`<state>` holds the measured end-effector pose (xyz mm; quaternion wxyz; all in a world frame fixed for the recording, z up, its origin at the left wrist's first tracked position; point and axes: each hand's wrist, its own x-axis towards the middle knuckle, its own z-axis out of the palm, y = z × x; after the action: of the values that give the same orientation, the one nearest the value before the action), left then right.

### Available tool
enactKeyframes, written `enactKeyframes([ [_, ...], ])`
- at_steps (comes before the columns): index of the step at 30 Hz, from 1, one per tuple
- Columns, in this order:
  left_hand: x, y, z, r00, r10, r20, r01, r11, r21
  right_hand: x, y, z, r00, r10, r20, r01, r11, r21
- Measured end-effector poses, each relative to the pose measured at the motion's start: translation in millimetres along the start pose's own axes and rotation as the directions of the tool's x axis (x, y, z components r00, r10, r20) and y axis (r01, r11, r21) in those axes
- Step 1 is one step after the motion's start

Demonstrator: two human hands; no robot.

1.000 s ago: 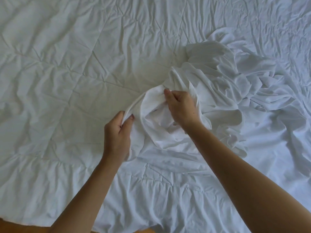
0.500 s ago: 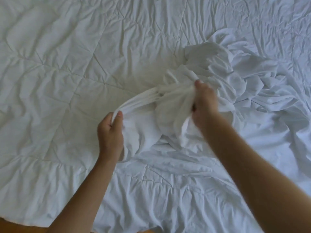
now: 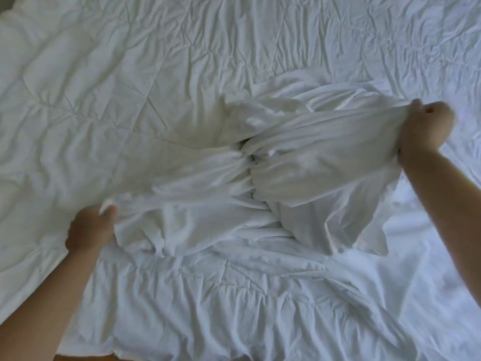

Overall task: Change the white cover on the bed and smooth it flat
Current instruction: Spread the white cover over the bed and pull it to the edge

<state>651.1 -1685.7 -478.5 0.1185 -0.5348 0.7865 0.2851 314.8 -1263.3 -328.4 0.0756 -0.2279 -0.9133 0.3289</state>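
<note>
Hands now far apart, formerly close together: left hand [image 3: 89, 227] and right hand [image 3: 426, 126] each clamped on an edge of the white cover [image 3: 299, 175]. Cover stretched, bunched mid-span, above the wrinkled bed [image 3: 130, 74].

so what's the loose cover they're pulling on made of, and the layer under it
The loose cover looks like thin matte woven fabric, maybe cotton: it bunches into soft folds. The layer beneath looks padded and quilted, with stitched seams and fine creases.
</note>
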Motion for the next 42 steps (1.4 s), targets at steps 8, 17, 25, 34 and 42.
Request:
enactKeyframes([
  [8,-38.5,109.1,18.3,0.811,0.583,0.046,-0.583,0.812,-0.02,-142.0,-52.3,77.7,0.363,-0.797,0.483,0.925,0.37,-0.086],
  [17,-54.2,192.3,64.1,0.672,0.718,0.184,-0.74,0.637,0.217,-128.8,-30.9,90.6,0.243,-0.602,0.76,0.97,0.174,-0.173],
  [25,140.4,-6.3,-28.6,0.89,0.276,-0.362,-0.207,0.954,0.219,34.1,-59.3,22.0,0.906,-0.424,-0.005,0.383,0.823,-0.42],
  [34,21.2,14.2,-36.9,0.975,0.007,-0.222,-0.009,1.0,-0.005,-54.9,-29.9,94.9,0.771,-0.573,0.279,0.637,0.704,-0.313],
  [42,30.5,1.9,-1.4,0.981,-0.126,-0.147,0.096,0.976,-0.195,-285.9,44.9,100.9,0.011,-0.954,0.3,0.953,0.101,0.287],
])
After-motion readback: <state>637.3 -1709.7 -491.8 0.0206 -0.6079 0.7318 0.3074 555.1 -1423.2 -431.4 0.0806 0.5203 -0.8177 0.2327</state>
